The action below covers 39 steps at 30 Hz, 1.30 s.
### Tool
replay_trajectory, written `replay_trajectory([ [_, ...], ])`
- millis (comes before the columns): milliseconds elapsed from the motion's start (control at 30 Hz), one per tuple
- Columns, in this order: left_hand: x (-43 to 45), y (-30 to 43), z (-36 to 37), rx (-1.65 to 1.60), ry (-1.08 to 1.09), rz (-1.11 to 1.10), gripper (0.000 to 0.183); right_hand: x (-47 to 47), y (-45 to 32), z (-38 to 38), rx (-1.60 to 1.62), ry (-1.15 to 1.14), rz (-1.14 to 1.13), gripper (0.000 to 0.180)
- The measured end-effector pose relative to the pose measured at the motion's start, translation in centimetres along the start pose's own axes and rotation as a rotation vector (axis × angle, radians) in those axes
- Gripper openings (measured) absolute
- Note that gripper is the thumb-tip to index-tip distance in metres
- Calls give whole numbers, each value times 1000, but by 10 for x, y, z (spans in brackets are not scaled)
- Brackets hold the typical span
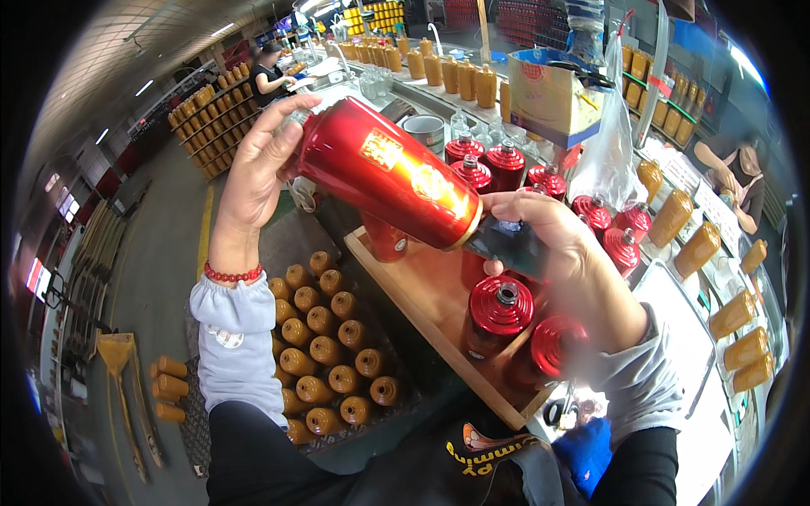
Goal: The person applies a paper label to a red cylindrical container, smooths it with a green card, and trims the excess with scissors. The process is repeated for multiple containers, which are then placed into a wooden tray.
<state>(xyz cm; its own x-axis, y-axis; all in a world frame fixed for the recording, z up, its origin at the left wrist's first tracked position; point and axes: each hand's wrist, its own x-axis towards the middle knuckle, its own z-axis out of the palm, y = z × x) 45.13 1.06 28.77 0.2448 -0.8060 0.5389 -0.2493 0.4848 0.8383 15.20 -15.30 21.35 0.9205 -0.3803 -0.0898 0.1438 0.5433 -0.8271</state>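
Note:
A glossy red bottle (386,171) with gold print lies tilted in the air before me, its neck to the upper left and its base to the lower right. Around its neck the fingers of my left hand (262,158) are closed. At its base, my right hand (557,253) grips a dark flat piece (506,243) that touches or nearly touches the bottle's rim; its material is unclear. Below, a wooden tray (436,303) holds several upright red bottles (500,310) with open necks.
Many amber bottles (326,351) stand on a dark mat at the lower left. More red bottles, clear glass pieces, a metal can (424,129) and a cardboard box (554,95) are beyond the tray. Two people work farther off. A white-topped surface (677,329) lies at right.

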Motion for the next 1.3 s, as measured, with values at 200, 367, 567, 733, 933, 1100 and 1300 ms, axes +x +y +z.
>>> replay_trajectory([
  [200, 4, 2, -10, 100, 35, 29, 27, 2, 1, -3, 22, -100, -5, 39],
  [367, 14, -2, -11, 249, 137, 174, 27, -2, 0, 16, 38, -179, -15, 44],
  [567, 8, 11, 7, 100, 28, 71, 31, -3, -3, 7, 80, -115, -30, 46],
  [733, 11, 9, -4, 260, 83, 51, 31, -5, -1, 16, 74, -47, -16, 47],
  [933, 12, 4, -1, 260, 171, 68, 33, -5, 0, 15, 73, -52, -10, 45],
  [1100, 9, 6, 3, 225, 168, 52, 28, -8, -1, 19, 22, -6, 4, 48],
  [1300, 11, 2, 2, 144, 125, 45, 25, -15, -2, 27, -89, 103, -37, 42],
])
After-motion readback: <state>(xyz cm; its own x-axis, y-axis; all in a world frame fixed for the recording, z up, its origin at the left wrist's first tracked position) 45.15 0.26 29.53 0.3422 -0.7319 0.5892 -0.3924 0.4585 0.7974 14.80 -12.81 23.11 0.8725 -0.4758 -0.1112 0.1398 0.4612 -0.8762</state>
